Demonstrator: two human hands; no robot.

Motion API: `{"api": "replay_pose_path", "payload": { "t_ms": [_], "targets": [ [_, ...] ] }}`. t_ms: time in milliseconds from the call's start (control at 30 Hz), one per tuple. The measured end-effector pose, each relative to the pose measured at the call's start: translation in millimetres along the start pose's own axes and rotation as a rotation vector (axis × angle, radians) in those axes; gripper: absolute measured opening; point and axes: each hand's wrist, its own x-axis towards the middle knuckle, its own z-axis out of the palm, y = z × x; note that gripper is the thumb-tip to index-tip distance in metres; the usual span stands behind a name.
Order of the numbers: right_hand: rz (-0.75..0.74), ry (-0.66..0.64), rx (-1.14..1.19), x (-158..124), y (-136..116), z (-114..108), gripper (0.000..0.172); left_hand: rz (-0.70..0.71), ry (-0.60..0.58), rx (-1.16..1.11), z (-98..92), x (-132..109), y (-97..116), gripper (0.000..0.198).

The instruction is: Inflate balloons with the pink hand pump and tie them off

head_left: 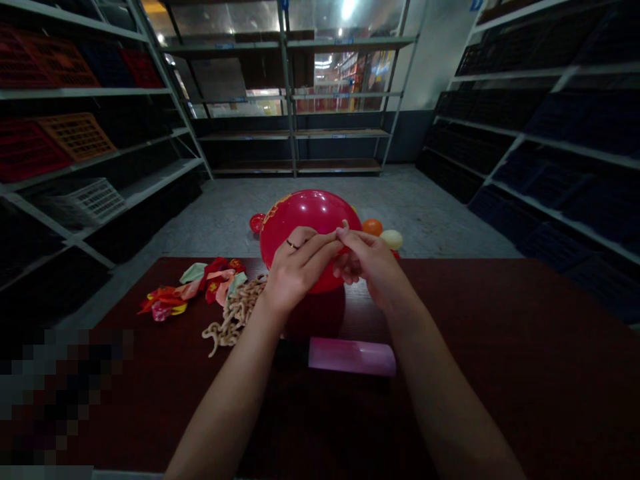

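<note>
A large red balloon [313, 213] with yellow print stands behind both hands, above the dark table [500, 313]. My left hand [300, 263], with a ring on one finger, reaches across the balloon's front, its fingertips meeting those of my right hand. The fingers of my right hand [365, 257] are curled and pinched near a small pale tip [345, 225], which looks like the balloon's neck or a bit of a beige balloon. What the fingertips hold is mostly hidden. Below the hands lies a pink and black pump [353, 356].
Beige twisted balloons [240, 310] lie beside my left forearm. Colourful uninflated balloons [215, 280] are farther left. Orange [372, 227] and cream [391, 239] balloons show behind my right hand. Metal shelves [293, 135] stand beyond the table, with crates [75, 133] at left.
</note>
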Motion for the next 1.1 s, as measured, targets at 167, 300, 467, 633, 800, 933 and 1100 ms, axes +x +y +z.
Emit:
{"api": "replay_pose_path", "payload": {
  "t_ms": [167,300,467,633,800,933,1100],
  "targets": [
    [-0.038,0.084,0.109,3.0,6.8,2.6,0.033,-0.023,0.035,-0.004,2.2,-1.2,-1.9,0.032],
    [-0.087,0.066,0.217,6.6,12.8,6.9,0.041,-0.212,0.174,-0.120,11.9,4.5,-1.2,0.019],
    [-0.237,0.031,0.206,6.5,16.7,11.3,0.041,-0.551,0.380,-0.337,20.8,12.6,-3.0,0.007],
    [-0.361,-0.059,-0.109,5.4,20.9,9.6,0.027,-0.917,0.388,-0.776,23.2,14.3,-12.9,0.011],
    [-0.583,0.084,-0.760,5.3,26.9,9.4,0.016,-1.108,0.359,-1.070,32.1,9.8,-16.8,0.016],
    [-0.588,0.105,-0.919,4.8,27.4,10.5,0.022,-1.189,0.432,-1.210,38.0,12.1,-10.8,0.011],
    [-0.573,0.240,-0.991,5.0,27.0,10.2,0.020,-1.276,0.477,-1.325,39.9,16.8,-1.0,0.010]
  ]
}}
